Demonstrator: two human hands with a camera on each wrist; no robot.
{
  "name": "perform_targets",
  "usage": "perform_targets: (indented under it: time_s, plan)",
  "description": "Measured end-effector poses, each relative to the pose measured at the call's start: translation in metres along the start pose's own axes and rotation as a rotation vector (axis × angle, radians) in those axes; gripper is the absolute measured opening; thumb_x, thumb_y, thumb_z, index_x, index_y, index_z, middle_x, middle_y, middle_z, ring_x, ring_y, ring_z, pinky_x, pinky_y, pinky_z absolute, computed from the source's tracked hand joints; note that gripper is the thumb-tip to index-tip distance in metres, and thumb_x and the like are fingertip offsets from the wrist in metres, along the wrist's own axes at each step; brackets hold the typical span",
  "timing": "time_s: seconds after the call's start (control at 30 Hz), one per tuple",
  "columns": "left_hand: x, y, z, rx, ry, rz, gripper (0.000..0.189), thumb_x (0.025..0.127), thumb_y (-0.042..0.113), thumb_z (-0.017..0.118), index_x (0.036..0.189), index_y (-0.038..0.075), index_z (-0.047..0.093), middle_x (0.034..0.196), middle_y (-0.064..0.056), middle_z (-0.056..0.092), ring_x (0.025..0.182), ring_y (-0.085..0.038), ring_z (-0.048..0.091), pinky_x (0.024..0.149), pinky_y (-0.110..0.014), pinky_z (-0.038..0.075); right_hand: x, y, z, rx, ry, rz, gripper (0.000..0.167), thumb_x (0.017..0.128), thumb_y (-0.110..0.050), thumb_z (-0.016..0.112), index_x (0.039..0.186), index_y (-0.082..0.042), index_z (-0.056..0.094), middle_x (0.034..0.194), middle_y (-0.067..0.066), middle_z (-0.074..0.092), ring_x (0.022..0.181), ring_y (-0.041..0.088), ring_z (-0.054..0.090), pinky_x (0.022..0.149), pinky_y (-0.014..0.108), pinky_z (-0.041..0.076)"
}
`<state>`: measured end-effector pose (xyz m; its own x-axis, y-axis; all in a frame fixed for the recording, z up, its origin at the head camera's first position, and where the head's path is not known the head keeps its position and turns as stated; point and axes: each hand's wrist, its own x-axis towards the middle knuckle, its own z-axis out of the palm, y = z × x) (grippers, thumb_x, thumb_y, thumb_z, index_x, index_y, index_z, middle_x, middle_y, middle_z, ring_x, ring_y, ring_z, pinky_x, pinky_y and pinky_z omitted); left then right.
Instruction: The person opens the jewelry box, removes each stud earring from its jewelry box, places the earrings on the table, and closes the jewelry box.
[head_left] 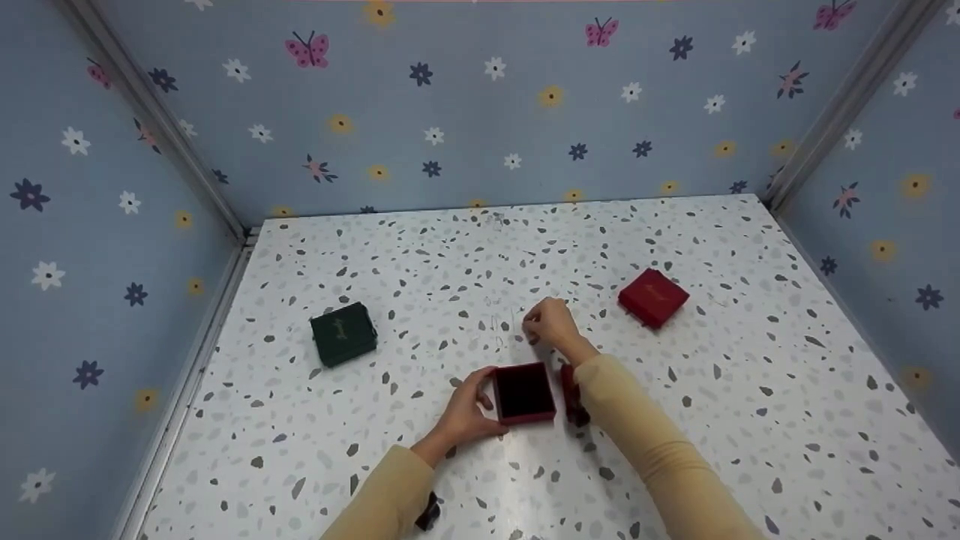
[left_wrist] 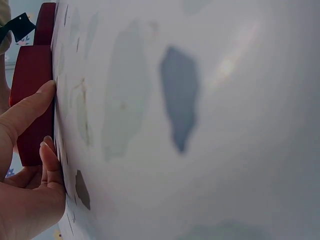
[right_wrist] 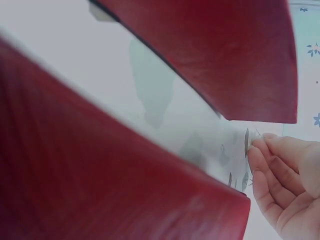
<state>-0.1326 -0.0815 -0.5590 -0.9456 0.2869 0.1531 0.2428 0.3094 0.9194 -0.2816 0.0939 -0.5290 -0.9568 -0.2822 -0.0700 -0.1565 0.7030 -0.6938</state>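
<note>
An open red jewelry box base (head_left: 525, 394) with a dark lining sits on the table near the front middle. My left hand (head_left: 469, 412) grips its left side, the thumb at the near corner and fingers at the far one; the left wrist view shows the thumb along the red wall. Just right of the base is its red lid (head_left: 569, 382), partly hidden under my right sleeve. Beyond the box, my right hand (head_left: 551, 322) is low over the table with thumb and fingertips together. Faint thin lines (head_left: 498, 330) show beside them; whether the fingers hold anything is unclear.
A closed dark green box (head_left: 343, 335) lies at the left, and a closed red box (head_left: 653, 298) at the right back. The speckled white table (head_left: 420, 255) is bounded by flowered blue walls (head_left: 487, 112) at the back and both sides.
</note>
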Motion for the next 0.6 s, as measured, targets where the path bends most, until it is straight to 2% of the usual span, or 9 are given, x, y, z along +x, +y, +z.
perform_targets:
  time_s: [0.27, 0.47, 0.6]
  plan:
    - [0.001, 0.002, 0.0, -0.006, 0.003, 0.002, 0.088, 0.052, -0.001, 0.083, 0.127, -0.006, 0.036, 0.118, -0.022, 0.044, 0.07, -0.03, 0.053, 0.046, -0.017, 0.041, 0.0, 0.0, -0.001, 0.007, -0.012, 0.005, 0.01, 0.076, 0.002, 0.06, 0.076, 0.002, 0.07, 0.06, 0.01, 0.063, 0.05, 0.019, 0.061, 0.044, 0.023, 0.046]
    - [0.001, 0.0, 0.001, -0.037, 0.002, 0.004, 0.088, 0.052, -0.002, 0.082, 0.127, -0.007, 0.036, 0.117, -0.024, 0.044, 0.069, -0.033, 0.052, 0.046, -0.019, 0.042, -0.001, -0.003, -0.006, -0.06, -0.012, -0.015, 0.01, 0.079, -0.005, 0.063, 0.083, 0.002, 0.069, 0.063, 0.008, 0.064, 0.05, 0.014, 0.059, 0.046, 0.022, 0.045]
    - [0.001, 0.0, 0.0, -0.026, -0.005, -0.021, 0.088, 0.053, -0.002, 0.082, 0.127, -0.005, 0.036, 0.117, -0.022, 0.044, 0.07, -0.031, 0.053, 0.046, -0.02, 0.042, -0.002, -0.005, -0.01, -0.094, 0.0, -0.035, 0.012, 0.079, -0.008, 0.065, 0.084, 0.002, 0.07, 0.066, 0.007, 0.064, 0.052, 0.013, 0.058, 0.048, 0.023, 0.046]
